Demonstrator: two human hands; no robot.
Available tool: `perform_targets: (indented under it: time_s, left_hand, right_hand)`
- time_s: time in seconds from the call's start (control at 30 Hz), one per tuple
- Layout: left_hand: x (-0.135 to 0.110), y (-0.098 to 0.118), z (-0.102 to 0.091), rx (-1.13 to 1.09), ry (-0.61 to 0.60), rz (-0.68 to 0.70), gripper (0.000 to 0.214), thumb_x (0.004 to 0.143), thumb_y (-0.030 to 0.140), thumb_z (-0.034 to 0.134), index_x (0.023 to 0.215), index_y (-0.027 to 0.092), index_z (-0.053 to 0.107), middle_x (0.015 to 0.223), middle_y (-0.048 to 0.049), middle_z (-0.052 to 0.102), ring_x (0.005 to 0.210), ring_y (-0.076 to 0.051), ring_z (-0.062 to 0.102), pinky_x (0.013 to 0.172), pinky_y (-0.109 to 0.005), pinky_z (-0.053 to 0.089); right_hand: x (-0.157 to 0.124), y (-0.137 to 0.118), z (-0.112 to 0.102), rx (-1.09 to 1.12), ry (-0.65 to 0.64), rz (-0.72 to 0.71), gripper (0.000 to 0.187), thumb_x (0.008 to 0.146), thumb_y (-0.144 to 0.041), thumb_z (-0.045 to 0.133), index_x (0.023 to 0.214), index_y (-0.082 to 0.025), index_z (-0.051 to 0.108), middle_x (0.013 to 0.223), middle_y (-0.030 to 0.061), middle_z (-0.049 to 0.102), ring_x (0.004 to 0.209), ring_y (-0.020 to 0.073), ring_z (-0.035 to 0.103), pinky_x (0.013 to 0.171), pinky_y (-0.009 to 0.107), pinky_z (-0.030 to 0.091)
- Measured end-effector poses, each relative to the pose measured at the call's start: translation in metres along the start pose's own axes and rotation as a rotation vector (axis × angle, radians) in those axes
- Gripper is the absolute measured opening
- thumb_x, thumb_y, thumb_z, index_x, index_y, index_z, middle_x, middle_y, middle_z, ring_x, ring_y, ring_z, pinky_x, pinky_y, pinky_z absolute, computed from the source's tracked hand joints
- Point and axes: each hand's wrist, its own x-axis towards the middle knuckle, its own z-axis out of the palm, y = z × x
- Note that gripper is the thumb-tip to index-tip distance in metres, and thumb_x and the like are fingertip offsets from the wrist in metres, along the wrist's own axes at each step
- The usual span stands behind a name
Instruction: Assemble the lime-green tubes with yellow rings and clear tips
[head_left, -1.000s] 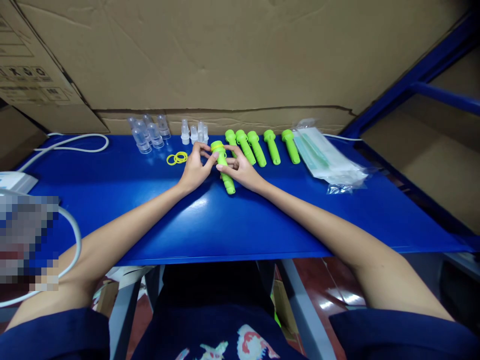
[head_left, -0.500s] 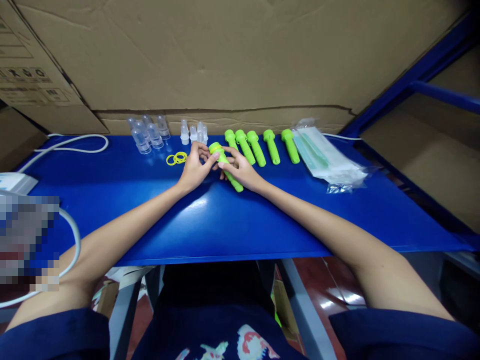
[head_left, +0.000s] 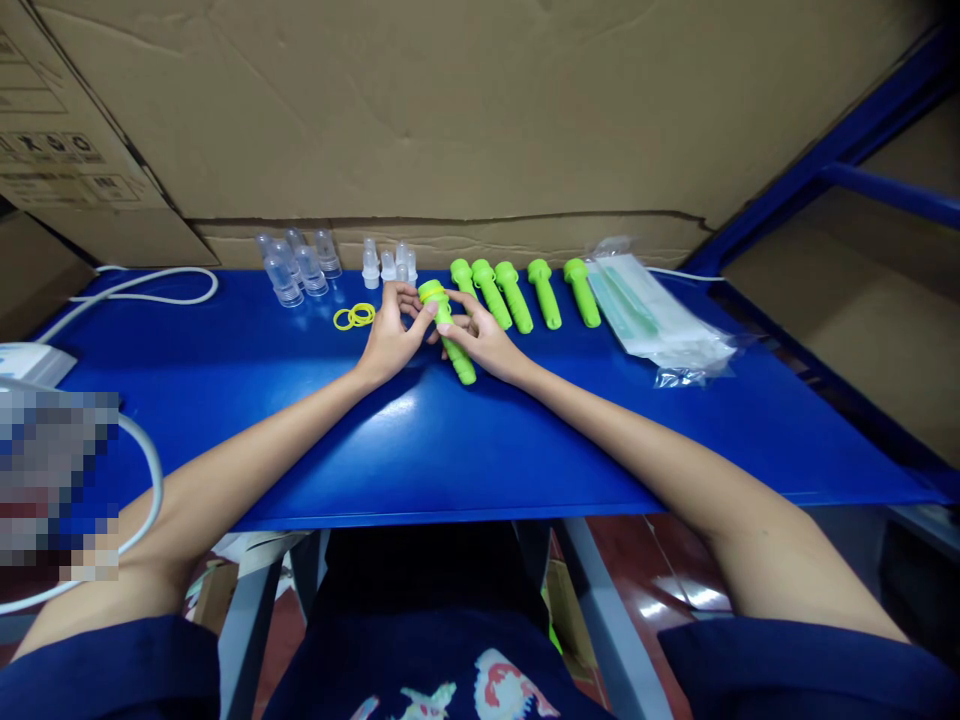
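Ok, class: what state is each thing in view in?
Held green tube: slanted, yellow ring around its head
Left hand: holding its head
Right hand: holding its handle
Five green tubes: lying in a row
Loose yellow rings: overlapping
Large clear caps: upright, clustered
Small clear caps: upright, clustered
Plastic bag: lying, crumpled
White cable: looped

hands (head_left: 391,338) (head_left: 489,345): holding green torch-shaped piece (head_left: 459,360) | yellow rings (head_left: 354,317): left of hands | blue table (head_left: 465,450): beneath

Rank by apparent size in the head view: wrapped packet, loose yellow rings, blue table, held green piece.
1. Blue table
2. Wrapped packet
3. Held green piece, partly covered
4. Loose yellow rings, together
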Motion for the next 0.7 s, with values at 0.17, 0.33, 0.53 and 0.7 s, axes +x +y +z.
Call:
perform_targets:
  time_s: [0.17, 0.33, 0.53, 0.7]
  left_hand:
    - [0.0005, -0.0014, -0.0004, 0.028, -0.01, 0.002, 0.037, 0.091, 0.043, 0.068, 0.112, 0.021, 0.046, 0.095, -0.0025, 0.061, 0.084, -0.013, 0.063, 0.068, -0.025, 0.048]
    - [0.0004, -0.0016, -0.001, 0.046, -0.036, -0.016, 0.039, 0.091, 0.044, 0.069, 0.113, 0.021, 0.046, 0.101, -0.0043, 0.061, 0.085, -0.013, 0.064, 0.067, -0.025, 0.048]
    - [0.0, -0.0022, -0.0012, 0.069, -0.044, -0.01, 0.041, 0.09, 0.046, 0.07, 0.113, 0.022, 0.045, 0.109, -0.0057, 0.059, 0.085, -0.013, 0.064, 0.064, -0.023, 0.047]
    - [0.0008, -0.0033, -0.003, 0.087, -0.022, 0.021, 0.045, 0.087, 0.052, 0.071, 0.11, 0.023, 0.046, 0.113, -0.0064, 0.055, 0.084, -0.013, 0.063, 0.062, -0.023, 0.047]
  right_hand:
    - [-0.0008, -0.0013, 0.0002, -0.014, 0.005, 0.002, 0.076, 0.088, -0.054, 0.067, 0.148, -0.022, 0.032, 0.09, 0.0023, 0.072, 0.069, 0.0145, 0.068, 0.066, 0.03, 0.061]
    - [-0.0001, -0.0006, 0.0001, -0.013, 0.008, 0.004, 0.078, 0.087, -0.055, 0.068, 0.147, -0.022, 0.032, 0.089, 0.0026, 0.072, 0.07, 0.0149, 0.068, 0.066, 0.03, 0.061]
    - [0.0005, 0.0, 0.0003, 0.001, 0.013, 0.019, 0.08, 0.084, -0.057, 0.07, 0.145, -0.019, 0.033, 0.087, 0.0025, 0.072, 0.069, 0.0149, 0.068, 0.065, 0.029, 0.06]
    - [-0.0006, -0.0032, -0.0006, -0.014, -0.013, 0.02, 0.08, 0.085, -0.056, 0.071, 0.145, -0.018, 0.035, 0.087, 0.0031, 0.072, 0.066, 0.0136, 0.067, 0.062, 0.028, 0.059]
